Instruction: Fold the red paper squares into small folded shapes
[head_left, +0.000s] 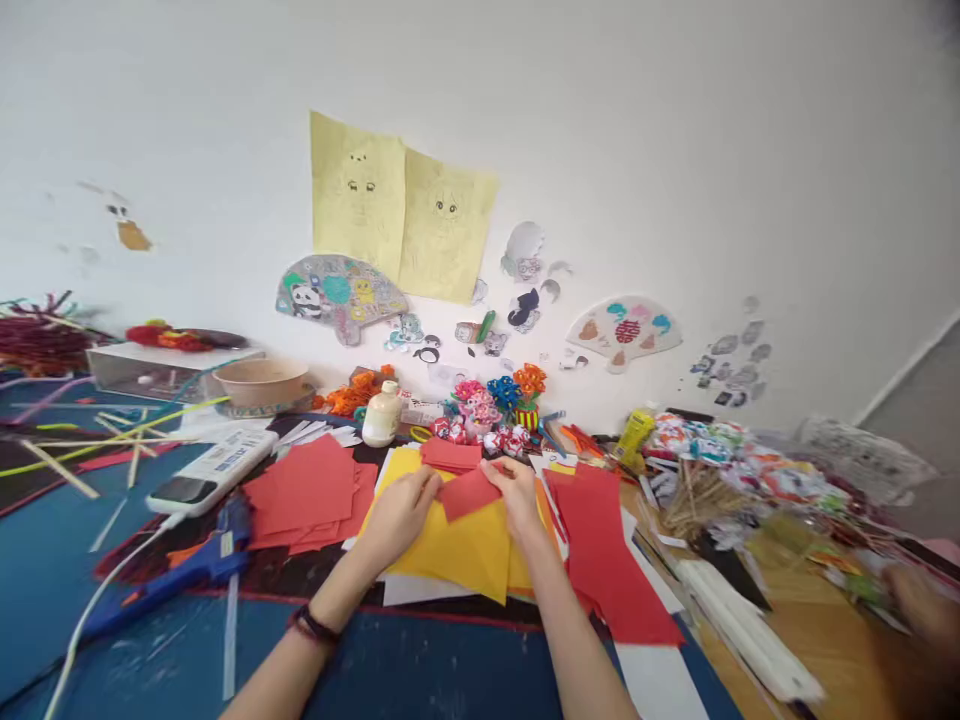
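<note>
1. From where I stand, the small red paper [466, 494] is between the person's two hands, tilted a little, just above the yellow sheets [472, 560] in the middle of the tabletop [420, 660].
2. The left hand [401, 510] is nearly closed, thumb and fingertips pinched together at the paper's left edge; how firmly, I can't tell. The right hand [519, 495] has its thumb and forefinger closed on the upper right corner, the other fingers loosely curled.
3. It looks very light and fairly soft, perhaps a touch stiffer than tissue, so I'd expect it to bend or crease easily. Opposite edges or corners seem the places to hold, with a light pinch; a hard squeeze could wrinkle it, and a sharp tug might tear it.
4. Just behind it lies a stack of small red pieces [451, 455]. Larger red sheets [315, 490] lie to the left, and long red sheets [615, 560] to the right.
5. Farther left I see a blue glue gun [180, 580]; a cream bottle [382, 417] stands behind the papers.
</note>
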